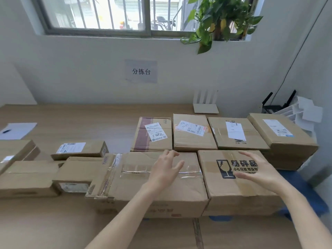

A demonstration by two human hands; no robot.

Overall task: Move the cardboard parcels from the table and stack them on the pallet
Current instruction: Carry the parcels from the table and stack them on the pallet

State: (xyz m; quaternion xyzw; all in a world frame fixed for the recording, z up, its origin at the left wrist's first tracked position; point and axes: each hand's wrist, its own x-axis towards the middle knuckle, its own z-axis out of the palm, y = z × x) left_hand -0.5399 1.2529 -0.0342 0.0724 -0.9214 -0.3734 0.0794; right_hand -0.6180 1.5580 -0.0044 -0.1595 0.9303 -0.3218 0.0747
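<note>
Bare stretch of light wooden table (80, 119) behind left-hand parcels: open passage to wall. Bare strip along near edge, also open. Back row of four brown cardboard parcels (194, 139) packed side by side, touching. Large tape-sealed brown parcel (129, 184) and fragile-marked brown parcel (215, 186) butt together in front, tight against back row. Open gap between small flat labelled parcel (79, 150) and back row. White flat router with upright antennas (205, 108) stands behind back row.
</note>
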